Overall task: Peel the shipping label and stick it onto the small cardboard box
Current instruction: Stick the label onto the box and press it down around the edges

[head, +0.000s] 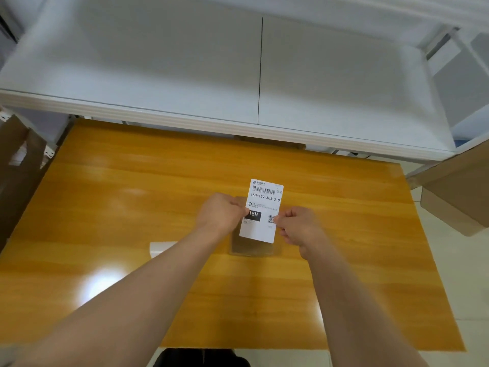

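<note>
A white shipping label (263, 207) with a barcode, a QR code and the print "15H" is held flat, face up, over a small brown cardboard box (248, 247). My left hand (222, 214) pinches the label's left edge. Its right edge is pinched by my right hand (297, 225). The box lies on the orange wooden table (132, 194), mostly hidden under the label and my hands; only its near end and a strip by my left knuckles show. Whether the label touches the box cannot be told.
A white strip of backing paper (161, 247) lies on the table just left of my left forearm. A white shelf (238, 75) overhangs the table's far edge. Large cardboard boxes stand at the left (18, 165) and right (460, 192) of the table.
</note>
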Tool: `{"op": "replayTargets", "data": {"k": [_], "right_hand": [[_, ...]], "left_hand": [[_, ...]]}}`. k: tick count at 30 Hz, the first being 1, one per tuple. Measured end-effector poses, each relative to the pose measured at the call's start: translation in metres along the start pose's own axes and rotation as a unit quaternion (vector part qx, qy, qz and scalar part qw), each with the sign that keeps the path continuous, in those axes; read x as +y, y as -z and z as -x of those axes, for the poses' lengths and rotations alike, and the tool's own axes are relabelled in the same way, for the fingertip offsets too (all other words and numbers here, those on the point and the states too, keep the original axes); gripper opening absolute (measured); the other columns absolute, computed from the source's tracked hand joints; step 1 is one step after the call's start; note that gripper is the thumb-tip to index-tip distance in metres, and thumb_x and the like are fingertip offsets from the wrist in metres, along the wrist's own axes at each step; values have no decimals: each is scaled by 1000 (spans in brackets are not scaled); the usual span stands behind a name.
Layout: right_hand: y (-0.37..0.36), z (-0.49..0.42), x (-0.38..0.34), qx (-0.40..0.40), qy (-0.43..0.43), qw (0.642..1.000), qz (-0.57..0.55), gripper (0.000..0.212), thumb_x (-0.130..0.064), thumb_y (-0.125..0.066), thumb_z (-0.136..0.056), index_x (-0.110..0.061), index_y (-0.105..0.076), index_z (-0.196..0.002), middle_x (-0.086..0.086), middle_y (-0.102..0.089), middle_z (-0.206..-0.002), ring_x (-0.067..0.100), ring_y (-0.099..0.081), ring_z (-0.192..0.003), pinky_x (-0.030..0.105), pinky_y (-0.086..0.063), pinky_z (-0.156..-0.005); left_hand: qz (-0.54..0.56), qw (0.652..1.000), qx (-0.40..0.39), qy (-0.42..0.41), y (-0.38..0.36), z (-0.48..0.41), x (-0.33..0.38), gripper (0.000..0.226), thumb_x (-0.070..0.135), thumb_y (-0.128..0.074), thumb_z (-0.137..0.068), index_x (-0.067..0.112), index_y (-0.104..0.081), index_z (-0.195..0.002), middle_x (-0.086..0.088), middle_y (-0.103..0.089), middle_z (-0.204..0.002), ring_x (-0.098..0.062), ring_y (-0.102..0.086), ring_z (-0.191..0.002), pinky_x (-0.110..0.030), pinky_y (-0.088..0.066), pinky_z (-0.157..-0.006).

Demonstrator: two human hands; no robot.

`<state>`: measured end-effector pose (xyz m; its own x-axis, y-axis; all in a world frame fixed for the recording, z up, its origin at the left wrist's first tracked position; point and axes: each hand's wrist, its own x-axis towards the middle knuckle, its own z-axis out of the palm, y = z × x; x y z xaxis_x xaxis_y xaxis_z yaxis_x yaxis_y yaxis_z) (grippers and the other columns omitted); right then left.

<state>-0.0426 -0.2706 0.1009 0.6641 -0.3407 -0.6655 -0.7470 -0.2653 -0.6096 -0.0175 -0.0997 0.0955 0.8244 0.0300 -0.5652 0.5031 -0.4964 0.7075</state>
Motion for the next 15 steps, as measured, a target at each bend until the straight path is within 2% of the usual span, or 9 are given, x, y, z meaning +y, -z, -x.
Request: {"op": "replayTargets", "data": {"k": [2, 4, 6, 9, 12, 15], "right_hand": [[-2, -5, 12, -4, -26, 1000, 12, 15, -12, -67, -92, -14, -59, -79, 6, -66, -82, 22, -52, -75, 36, -44, -70], [-4, -8, 22, -7, -48, 998, 30, 14, -12, -67, -91, -14, -60, -79, 6, -67, -82, 22, -54, -75, 36, -47, -70], [-5, -11, 30, -12, -63, 997, 36, 14, -10, -67, -90, -15, -61, -79, 5, -66, -79, 22, -53, -74, 35, -46, -69], [-8, -17, 35, -15, -69, 997, 40, 15, -9, -67, -88, -16, -62, -76, 5, -65, -79, 22, -53, -74, 35, -45, -68], [-11, -23, 31, -17, -61, 997, 43, 14, -10, -67, -90, -16, -60, -79, 2, -66, -81, 20, -55, -77, 35, -48, -71], [-15, -29, 26, -20, -46, 998, 42, 12, -11, -67, -92, -14, -59, -83, 1, -65, -81, 21, -55, -78, 35, -47, -72]], "left_hand": [[-13, 1000, -14, 13, -8, 2, -8, 11, 26, -72, -86, 23, -74, -75, -2, -72, -83, -24, -60, -74, -29, -42, -61], [0, 999, -29, 31, -18, 2, -20, 19, 22, -73, -85, 26, -69, -66, -5, -76, -86, -27, -68, -81, -37, -53, -69], [29, 998, -32, 51, -26, 3, -30, 21, 18, -74, -84, 25, -68, -64, -6, -77, -83, -27, -70, -81, -41, -57, -78], [51, 997, -13, 64, -33, 1, -39, 23, 16, -75, -82, 26, -67, -63, 0, -74, -75, -22, -68, -74, -39, -58, -77], [54, 997, -2, 56, -36, -5, -42, 17, 17, -75, -81, 22, -68, -66, -3, -76, -79, -26, -72, -81, -44, -60, -76], [38, 998, 14, 40, -34, -14, -43, 16, 17, -73, -82, 22, -65, -69, -1, -75, -81, -23, -69, -79, -38, -55, -72]]}}
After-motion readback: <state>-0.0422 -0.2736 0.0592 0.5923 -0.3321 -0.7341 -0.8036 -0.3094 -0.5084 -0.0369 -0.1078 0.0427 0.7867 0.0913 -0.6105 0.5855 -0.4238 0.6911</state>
